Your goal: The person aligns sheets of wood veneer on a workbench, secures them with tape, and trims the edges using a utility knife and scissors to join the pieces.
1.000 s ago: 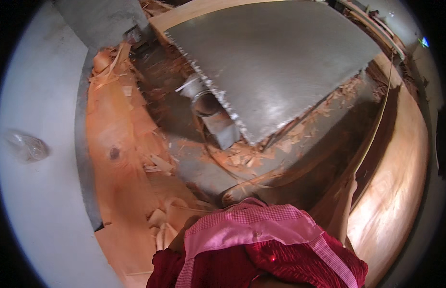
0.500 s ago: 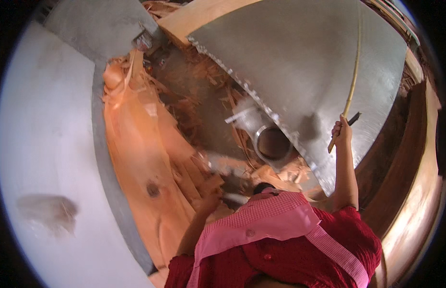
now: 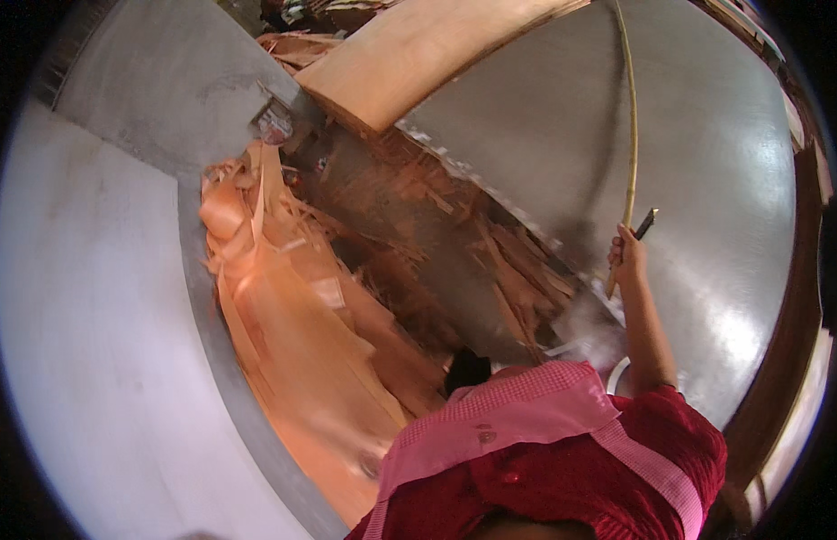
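Right fist round a thin stick, forearm raised over a grey tabletop

Right hand (image 3: 627, 250): fingers curled closed round the lower part of a long thin yellowish stick (image 3: 633, 135). A dark short piece (image 3: 648, 222) juts from the same fist, up and to the right; kind of object unclear. A tan end shows below the fist; cannot tell which of the two it belongs to. Bare forearm (image 3: 651, 333) runs up the view from a red sleeve (image 3: 675, 427), leaning slightly left toward the fist. Left hand: out of view, state cannot be told.

The stick, slightly bowed, reaches from the fist to the top edge of view, above the grey tabletop (image 3: 517, 135), on which a shadow falls beside it. A curved wood sheet (image 3: 418, 63) lies at the tabletop's far left. Farther left: brown scraps (image 3: 382, 247) on the floor, then a heap of orange wood sheets (image 3: 301, 333) along a pale wall (image 3: 94, 315).
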Demonstrator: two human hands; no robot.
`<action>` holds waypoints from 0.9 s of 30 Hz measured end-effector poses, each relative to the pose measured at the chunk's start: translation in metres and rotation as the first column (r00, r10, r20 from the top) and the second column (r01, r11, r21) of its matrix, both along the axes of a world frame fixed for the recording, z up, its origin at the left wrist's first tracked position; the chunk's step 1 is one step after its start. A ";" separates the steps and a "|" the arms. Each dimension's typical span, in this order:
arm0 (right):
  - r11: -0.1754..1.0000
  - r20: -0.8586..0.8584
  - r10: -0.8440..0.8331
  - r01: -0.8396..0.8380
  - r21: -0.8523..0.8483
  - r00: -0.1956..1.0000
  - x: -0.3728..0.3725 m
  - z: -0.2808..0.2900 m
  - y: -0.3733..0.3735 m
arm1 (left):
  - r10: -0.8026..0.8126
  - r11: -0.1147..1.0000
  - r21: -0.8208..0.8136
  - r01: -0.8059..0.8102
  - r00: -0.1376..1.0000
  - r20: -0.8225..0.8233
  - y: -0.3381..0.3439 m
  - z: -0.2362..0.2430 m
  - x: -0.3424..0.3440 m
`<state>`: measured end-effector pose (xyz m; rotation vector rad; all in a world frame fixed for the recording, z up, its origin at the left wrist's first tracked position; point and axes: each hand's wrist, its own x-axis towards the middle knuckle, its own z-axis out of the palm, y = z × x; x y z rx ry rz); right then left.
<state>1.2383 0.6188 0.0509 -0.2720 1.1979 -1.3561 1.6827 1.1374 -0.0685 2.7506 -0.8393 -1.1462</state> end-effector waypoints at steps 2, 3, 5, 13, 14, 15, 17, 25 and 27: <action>1.000 -0.083 -0.015 0.014 -0.013 0.996 0.045 -0.009 -0.023 | 0.005 1.000 -0.021 -0.004 1.000 0.008 -0.039 -0.010 0.062; 0.998 -0.158 -0.008 -0.001 -0.058 0.987 0.059 -0.007 -0.041 | 0.010 0.999 -0.031 -0.010 1.000 0.006 -0.061 -0.017 0.090; 0.987 -0.276 -0.071 0.107 0.118 0.959 0.097 0.001 -0.062 | -0.005 0.999 -0.041 0.005 1.000 -0.019 -0.116 -0.029 0.141; 0.991 -0.204 -0.134 0.131 -0.028 0.970 0.261 0.044 -0.183 | -0.195 0.955 -0.238 0.178 0.980 -0.048 -0.327 -0.049 0.303; 0.992 -0.215 -0.124 0.120 -0.031 0.969 0.281 0.049 -0.202 | -0.208 0.938 -0.293 0.183 0.977 -0.054 -0.364 -0.048 0.320; 0.992 -0.225 -0.117 0.104 -0.069 0.967 0.297 0.049 -0.225 | -0.225 0.917 -0.350 0.192 0.973 -0.056 -0.404 -0.046 0.335; 0.991 -0.241 -0.102 0.076 -0.114 0.965 0.324 0.031 -0.267 | -0.253 0.879 -0.432 0.202 0.965 -0.063 -0.473 -0.042 0.362; 0.997 -0.076 -0.072 0.071 -0.012 0.995 0.534 0.018 -0.456 | -0.255 0.898 -0.376 0.228 0.967 -0.021 -0.646 0.001 0.517; 0.998 -0.074 -0.068 0.068 -0.007 0.995 0.566 0.022 -0.488 | -0.232 0.927 -0.309 0.211 0.972 -0.032 -0.670 0.003 0.559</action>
